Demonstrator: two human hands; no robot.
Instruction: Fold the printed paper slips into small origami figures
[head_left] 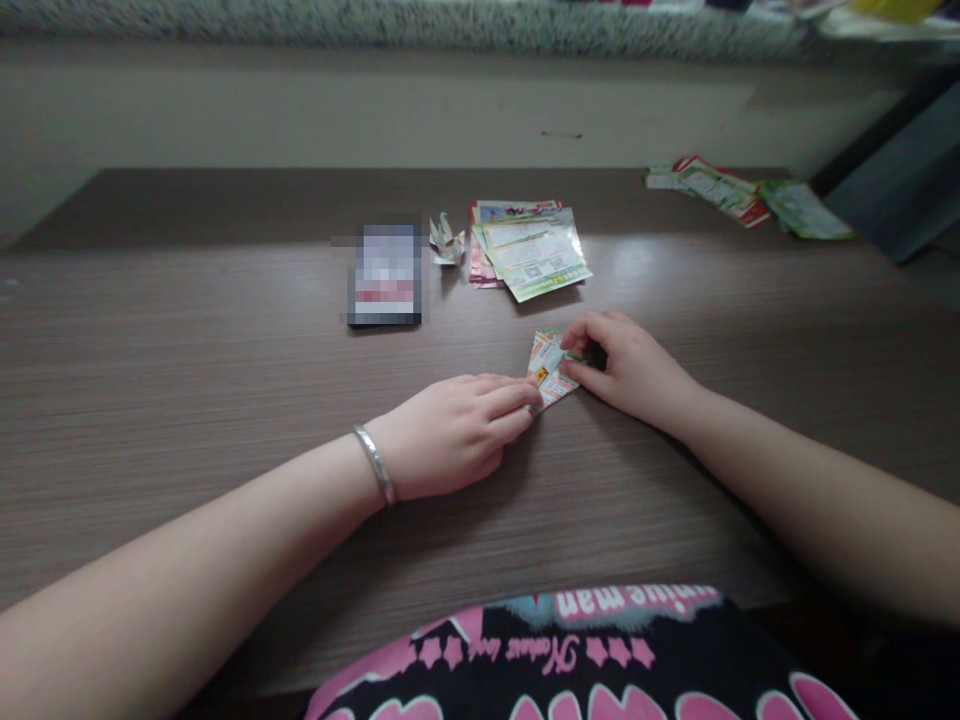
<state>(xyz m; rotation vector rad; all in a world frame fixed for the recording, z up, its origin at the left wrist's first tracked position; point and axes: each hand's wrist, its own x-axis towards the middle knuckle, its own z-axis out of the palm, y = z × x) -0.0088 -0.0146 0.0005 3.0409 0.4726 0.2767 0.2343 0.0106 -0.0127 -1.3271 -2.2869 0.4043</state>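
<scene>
A small folded piece of printed paper [551, 372] lies flat on the table between my hands, with a pointed corner toward me. My left hand [457, 430], with a silver bangle [375, 465] at its wrist, presses its fingertips on the paper's left edge. At the right edge my right hand [630, 365] pinches the paper between thumb and curled fingers, where a thin green edge shows. Beyond them stands a small folded paper figure [448, 242] with upright points, just left of a stack of printed paper sheets [536, 250].
A phone-like device [386, 275] with a blurred screen lies left of the paper figure. More printed packets [724, 190] are scattered at the table's far right corner. Behind the brown wood-grain table [187, 400] rise a pale wall and a speckled stone ledge [375, 25].
</scene>
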